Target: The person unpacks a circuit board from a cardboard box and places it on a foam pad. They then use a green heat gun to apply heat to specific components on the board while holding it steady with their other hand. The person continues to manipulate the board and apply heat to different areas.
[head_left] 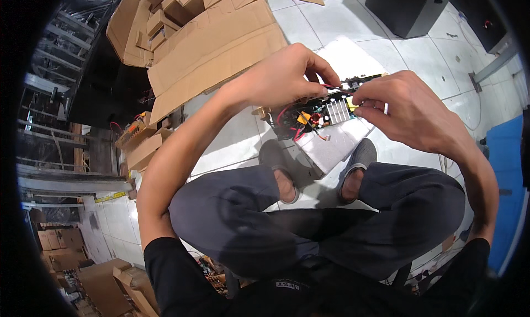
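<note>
A circuit board point(317, 117) with a finned silver heat sink point(338, 112), coils and small yellow and black parts lies across a white foam block point(328, 151) in front of my feet. My left hand point(290, 77) reaches over its far edge, thumb and forefinger pinched on thin red and black wires point(338, 88). Those wires run toward my right hand point(400, 110). Its fingers are closed together at the board's right part, beside a yellow component; what lies between the fingertips is hidden. More red wires point(298, 133) loop out at the board's left end.
A large open cardboard box point(218, 49) holding smaller cartons stands at the far left. Black cabinets point(408, 10) are at the far right. A blue panel point(505, 190) leans at the right. More cartons and boards point(135, 137) lie to the left on the tiled floor.
</note>
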### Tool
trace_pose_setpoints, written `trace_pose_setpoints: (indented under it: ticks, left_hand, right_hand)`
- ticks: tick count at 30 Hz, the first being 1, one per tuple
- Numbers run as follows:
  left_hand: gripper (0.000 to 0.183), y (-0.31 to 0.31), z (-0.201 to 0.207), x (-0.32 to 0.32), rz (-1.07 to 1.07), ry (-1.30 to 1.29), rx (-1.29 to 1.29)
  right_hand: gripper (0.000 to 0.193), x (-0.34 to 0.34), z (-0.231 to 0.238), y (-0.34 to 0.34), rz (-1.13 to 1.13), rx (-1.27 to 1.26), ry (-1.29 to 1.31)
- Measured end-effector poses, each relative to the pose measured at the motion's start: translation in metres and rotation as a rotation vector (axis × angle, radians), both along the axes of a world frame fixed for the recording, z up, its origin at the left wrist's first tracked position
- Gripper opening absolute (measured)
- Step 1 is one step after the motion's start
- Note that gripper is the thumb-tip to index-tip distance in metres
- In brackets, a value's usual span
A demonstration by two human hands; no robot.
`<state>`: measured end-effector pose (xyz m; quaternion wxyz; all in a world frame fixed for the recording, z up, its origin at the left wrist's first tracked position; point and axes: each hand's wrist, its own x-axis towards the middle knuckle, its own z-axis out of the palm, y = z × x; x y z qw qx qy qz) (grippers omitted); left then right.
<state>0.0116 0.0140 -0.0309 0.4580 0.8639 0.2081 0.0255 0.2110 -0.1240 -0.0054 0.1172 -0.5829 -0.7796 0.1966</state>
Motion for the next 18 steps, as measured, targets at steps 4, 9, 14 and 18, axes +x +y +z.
trace_pose_setpoints:
  ticks: [4, 9, 14, 18]
  left_hand:
    - [0.028, 0.009, -0.005, -0.005, 0.008, -0.035, -0.087]
    - [0.028, 0.009, -0.004, -0.011, 0.049, -0.029, -0.110]
    - [0.032, 0.009, -0.009, -0.018, 0.033, -0.049, -0.059]
    - [0.032, 0.010, -0.015, -0.022, 0.018, -0.055, -0.024]
  right_hand:
    - [0.017, -0.014, -0.004, 0.015, 0.129, 0.014, -0.070]
    - [0.016, -0.026, -0.014, 0.022, 0.175, -0.092, -0.177]
    - [0.019, -0.029, -0.030, 0.014, 0.257, 0.009, -0.112]
    - [0.017, -0.023, -0.043, 0.012, 0.228, 0.009, -0.077]
